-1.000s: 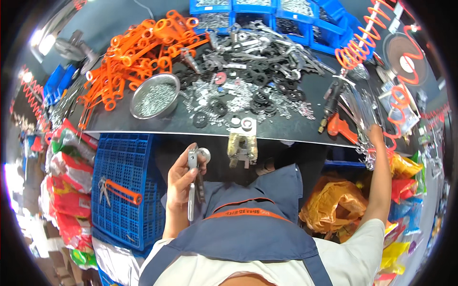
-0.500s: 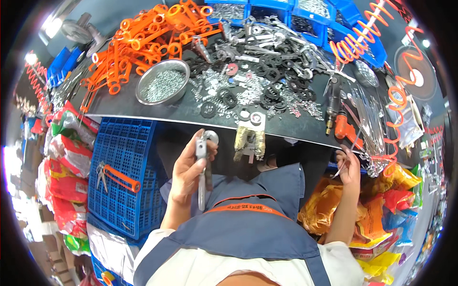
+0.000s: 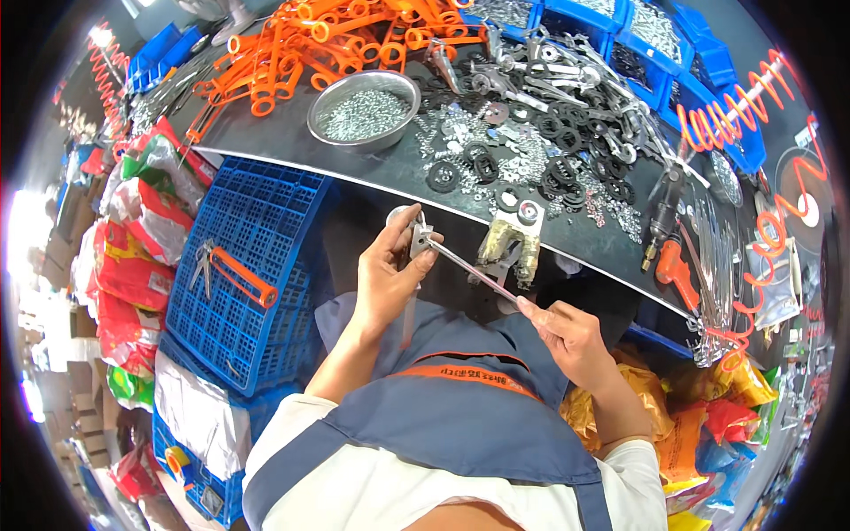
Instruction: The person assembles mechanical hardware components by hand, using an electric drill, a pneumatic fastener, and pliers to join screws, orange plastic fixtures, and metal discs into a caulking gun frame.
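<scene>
My left hand [image 3: 385,281] is closed around a grey metal tool part [image 3: 423,237] with a rounded head, held upright in front of the bench edge. Its lower portion hangs below my fingers and looks blurred. A thin metal rod [image 3: 471,268] slants between my hands, its far end at the side of the tool part. Whether the tip has entered the part, I cannot tell. Pinched at the near end of the rod are the fingers of my right hand [image 3: 571,341]. A crusted, yellowish metal fixture [image 3: 506,252] juts from the bench edge just beyond the rod.
On the dark bench [image 3: 376,173] stand a steel bowl [image 3: 320,119] of small pins, orange handles [image 3: 341,34], a heap of grey metal parts [image 3: 567,75] and black rings [image 3: 567,177]. An air tool [image 3: 662,212] lies right. A blue crate [image 3: 257,265] stands left; bags [image 3: 637,403] lie right.
My right hand has come from the bench's right edge to the middle, bringing the rod to the tool part. My left hand still holds the part. The whole view has shifted.
</scene>
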A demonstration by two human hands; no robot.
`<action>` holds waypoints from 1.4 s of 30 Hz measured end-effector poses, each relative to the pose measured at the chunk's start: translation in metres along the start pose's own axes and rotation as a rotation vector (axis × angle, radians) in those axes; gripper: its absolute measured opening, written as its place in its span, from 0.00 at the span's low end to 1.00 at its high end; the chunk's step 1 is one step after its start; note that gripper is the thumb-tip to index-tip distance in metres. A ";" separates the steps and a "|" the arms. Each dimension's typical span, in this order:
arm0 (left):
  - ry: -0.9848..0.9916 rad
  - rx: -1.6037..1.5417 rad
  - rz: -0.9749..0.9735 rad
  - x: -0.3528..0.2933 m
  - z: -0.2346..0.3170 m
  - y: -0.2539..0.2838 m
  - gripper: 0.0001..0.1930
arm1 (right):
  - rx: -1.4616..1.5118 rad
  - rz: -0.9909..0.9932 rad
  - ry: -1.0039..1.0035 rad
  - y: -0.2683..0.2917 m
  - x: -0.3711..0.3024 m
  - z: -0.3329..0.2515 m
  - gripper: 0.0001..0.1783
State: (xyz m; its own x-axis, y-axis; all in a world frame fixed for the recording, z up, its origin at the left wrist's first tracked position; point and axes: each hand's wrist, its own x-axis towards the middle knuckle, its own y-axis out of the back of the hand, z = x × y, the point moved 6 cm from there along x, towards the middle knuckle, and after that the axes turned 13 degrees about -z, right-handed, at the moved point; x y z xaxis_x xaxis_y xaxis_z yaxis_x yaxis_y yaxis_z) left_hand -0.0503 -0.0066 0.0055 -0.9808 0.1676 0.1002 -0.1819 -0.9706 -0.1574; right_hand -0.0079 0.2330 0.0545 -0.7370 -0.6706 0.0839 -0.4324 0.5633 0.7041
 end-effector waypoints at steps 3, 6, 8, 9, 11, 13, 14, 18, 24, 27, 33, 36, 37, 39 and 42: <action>-0.012 0.113 0.040 -0.002 -0.007 0.007 0.30 | -0.122 -0.039 0.011 -0.002 0.007 -0.005 0.30; -0.043 0.266 0.089 -0.003 -0.009 0.011 0.29 | -0.408 -0.042 0.029 -0.004 0.011 -0.021 0.28; -0.114 0.713 0.174 -0.005 0.005 0.008 0.29 | -0.594 -0.026 0.040 -0.011 0.010 -0.028 0.27; -0.233 0.918 0.190 -0.006 0.011 0.004 0.31 | -0.658 0.013 0.059 -0.019 0.009 -0.028 0.26; -0.265 1.014 0.181 -0.007 0.019 0.003 0.32 | -0.508 0.061 0.100 -0.034 0.009 -0.010 0.24; -0.480 1.163 0.086 -0.006 0.026 -0.005 0.36 | 0.225 -0.056 -0.161 -0.044 0.010 0.025 0.23; -0.483 1.164 0.086 -0.004 0.027 -0.003 0.36 | 0.964 -0.172 -0.412 -0.067 0.004 0.044 0.22; -0.382 1.212 -0.115 0.003 0.035 -0.009 0.41 | 0.053 0.172 0.053 -0.057 0.024 0.018 0.21; -0.570 1.231 -0.474 -0.017 0.063 -0.073 0.42 | 0.347 0.429 0.047 -0.026 0.072 0.008 0.13; -0.705 1.105 -0.246 -0.026 0.095 -0.042 0.39 | 0.875 0.318 -0.088 -0.016 0.062 0.022 0.04; -0.209 0.871 -0.693 -0.007 0.085 -0.023 0.17 | 0.869 0.179 0.038 -0.017 0.042 0.024 0.07; 0.031 0.004 -0.643 -0.005 0.069 -0.001 0.31 | 1.213 0.109 0.030 -0.018 0.037 0.026 0.09; 0.007 0.047 -0.746 -0.001 0.068 -0.012 0.37 | 1.261 0.129 0.071 -0.017 0.041 0.023 0.12; 0.006 0.309 -0.988 0.002 0.067 -0.037 0.47 | 1.265 0.165 0.123 -0.020 0.042 0.030 0.19; -0.040 0.643 -0.811 0.010 0.063 -0.029 0.28 | 1.325 0.214 0.055 -0.024 0.042 0.042 0.17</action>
State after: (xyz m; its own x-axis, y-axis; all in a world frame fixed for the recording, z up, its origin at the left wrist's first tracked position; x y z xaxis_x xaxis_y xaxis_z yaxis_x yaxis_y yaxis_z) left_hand -0.0507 0.0123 0.0728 -0.5751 0.8178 -0.0236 -0.7033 -0.4794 0.5250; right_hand -0.0499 0.2117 0.0118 -0.8447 -0.5121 0.1555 -0.5086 0.6774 -0.5315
